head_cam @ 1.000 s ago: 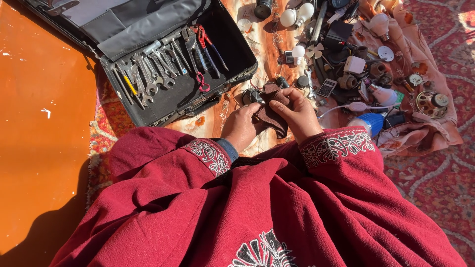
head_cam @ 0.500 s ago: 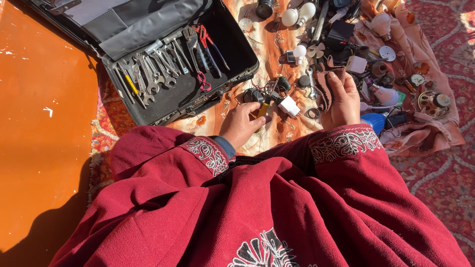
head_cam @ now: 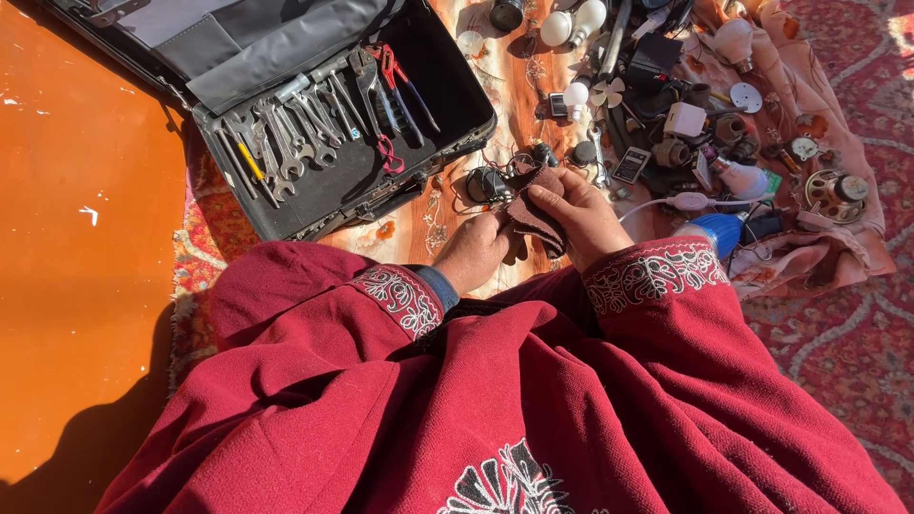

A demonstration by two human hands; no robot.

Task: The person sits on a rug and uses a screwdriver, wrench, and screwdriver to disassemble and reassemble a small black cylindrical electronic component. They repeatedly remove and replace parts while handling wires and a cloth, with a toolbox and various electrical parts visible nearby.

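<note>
Brown cloth (head_cam: 535,211) lies bunched between both hands above the lap, the right hand (head_cam: 583,217) curled over it pinching its top, the left hand (head_cam: 473,251) gripping its lower edge.

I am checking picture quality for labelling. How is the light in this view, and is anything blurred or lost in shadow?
Head view: hard sunlight, sharp focus; the left hand and right hand on the brown cloth are clear; glare on the white bulbs; deep shadow inside the tool case and lower left.

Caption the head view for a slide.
Both hands, left and right, hold a brown cloth beside an open tool case and scattered bulbs.
</note>
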